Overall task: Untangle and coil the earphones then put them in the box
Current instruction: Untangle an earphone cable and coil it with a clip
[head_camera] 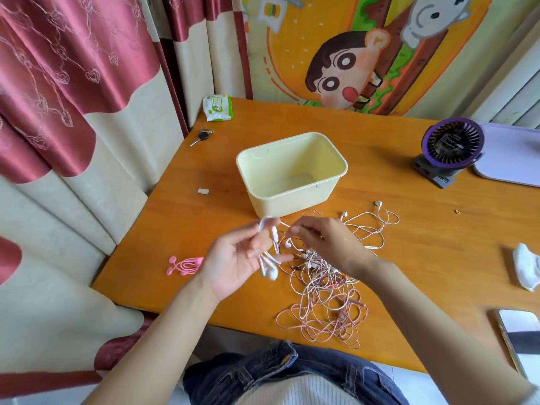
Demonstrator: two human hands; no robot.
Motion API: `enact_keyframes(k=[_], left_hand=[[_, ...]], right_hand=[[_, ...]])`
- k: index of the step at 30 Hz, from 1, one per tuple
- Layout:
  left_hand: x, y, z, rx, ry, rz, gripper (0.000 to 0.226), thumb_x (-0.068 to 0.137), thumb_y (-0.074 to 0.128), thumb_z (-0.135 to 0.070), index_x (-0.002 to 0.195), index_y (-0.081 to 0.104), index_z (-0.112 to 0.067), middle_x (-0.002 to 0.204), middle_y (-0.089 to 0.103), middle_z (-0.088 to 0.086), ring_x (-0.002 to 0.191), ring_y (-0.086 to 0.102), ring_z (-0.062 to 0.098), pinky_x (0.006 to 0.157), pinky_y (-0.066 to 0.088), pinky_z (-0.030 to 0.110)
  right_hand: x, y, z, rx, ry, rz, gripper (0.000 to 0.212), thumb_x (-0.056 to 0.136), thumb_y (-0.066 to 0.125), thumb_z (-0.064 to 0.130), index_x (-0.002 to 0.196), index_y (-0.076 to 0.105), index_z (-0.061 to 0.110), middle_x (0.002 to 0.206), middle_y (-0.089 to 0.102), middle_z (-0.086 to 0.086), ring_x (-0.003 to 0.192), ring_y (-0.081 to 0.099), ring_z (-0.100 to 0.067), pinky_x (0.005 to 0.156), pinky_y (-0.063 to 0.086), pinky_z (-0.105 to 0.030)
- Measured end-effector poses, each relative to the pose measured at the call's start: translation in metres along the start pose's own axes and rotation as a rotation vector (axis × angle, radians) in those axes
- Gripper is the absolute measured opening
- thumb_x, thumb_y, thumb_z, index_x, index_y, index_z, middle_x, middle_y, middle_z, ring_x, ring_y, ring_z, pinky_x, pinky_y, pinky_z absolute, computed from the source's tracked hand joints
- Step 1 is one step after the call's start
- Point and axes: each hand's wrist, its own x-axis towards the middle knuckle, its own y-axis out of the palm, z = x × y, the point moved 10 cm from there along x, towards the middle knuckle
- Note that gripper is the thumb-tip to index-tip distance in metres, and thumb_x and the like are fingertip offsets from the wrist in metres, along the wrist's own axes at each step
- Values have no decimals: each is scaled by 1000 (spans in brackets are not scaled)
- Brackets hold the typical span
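Observation:
My left hand (233,261) holds a partly coiled white earphone (270,252) in front of the pale yellow box (292,168), its buds hanging below my fingers. My right hand (324,241) pinches the same white cable at its top end, just right of the left hand. Beneath and right of my hands lies a tangle of pink and white earphone cables (327,293) on the wooden table (423,229). A coiled pink earphone (185,264) lies on the table to the left. The box stands open with nothing inside.
A purple desk fan (451,147) and a lilac tray (514,153) stand at the right. Keys (201,137) and a wipes pack (217,108) lie at the far left corner. A phone (518,337) and a crumpled tissue (526,268) lie at the right edge.

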Motion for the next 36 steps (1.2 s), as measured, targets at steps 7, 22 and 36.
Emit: enact_keyframes(k=[7,22,36], left_hand=[[0,0,-34,-197,155,-86,25,75,62,-9,97,74,-9,58,42,-10,43,36,4,92,45,60],[-8,-21,-7,1340,-117,-204,26,99,44,-19,89,68,-17,77,68,-4,70,62,7,66,44,20],[-12,16,-10,-30,-42,141,31,80,68,-15,109,68,-4,72,60,-3,53,51,6,89,45,63]], right_hand=[[-15,39,21,-7,-90,157,23,96,45,34,80,61,31,58,49,12,51,49,-2,53,32,-13],[-21,14,34,-73,-110,61,20,97,49,27,91,68,25,59,54,12,56,51,-5,51,36,-14],[-20,29,10,189,33,28,35,98,45,28,67,56,37,54,49,11,45,40,-4,48,30,-15]])
